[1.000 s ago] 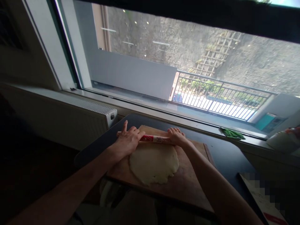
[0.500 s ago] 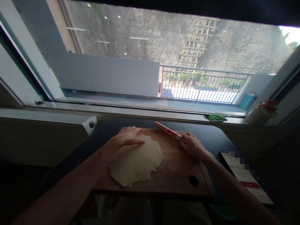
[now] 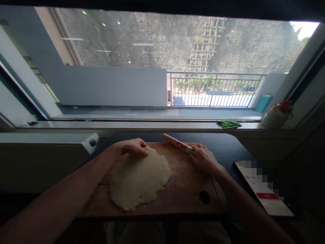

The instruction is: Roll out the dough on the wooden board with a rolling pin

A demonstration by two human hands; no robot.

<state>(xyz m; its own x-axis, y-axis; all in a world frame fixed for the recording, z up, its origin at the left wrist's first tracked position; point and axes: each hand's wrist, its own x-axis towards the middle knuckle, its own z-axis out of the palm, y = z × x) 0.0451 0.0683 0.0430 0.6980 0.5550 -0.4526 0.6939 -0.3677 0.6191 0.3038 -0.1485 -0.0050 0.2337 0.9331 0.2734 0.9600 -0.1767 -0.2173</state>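
A flat, uneven sheet of dough lies on the left part of a wooden cutting board. At its far left edge is my left hand, fingers curled and thumb close to them, closed on the dough's rim. The fingertips are partly hidden. On the board's right side, my right hand is wrapped round the near end of a rolling pin. The pin, which has a red and white label, slants away to the far left over the board's back edge, apart from the dough.
The board rests on a dark table. A phone lies at the right. Behind are a window sill with a green cloth and a white jug; a radiator stands at the left.
My left hand's fingers, earlier stretched out over the dough, have drawn in and curled at its edge. My right hand keeps its hold on the rolling pin. The camera view has shifted slightly.
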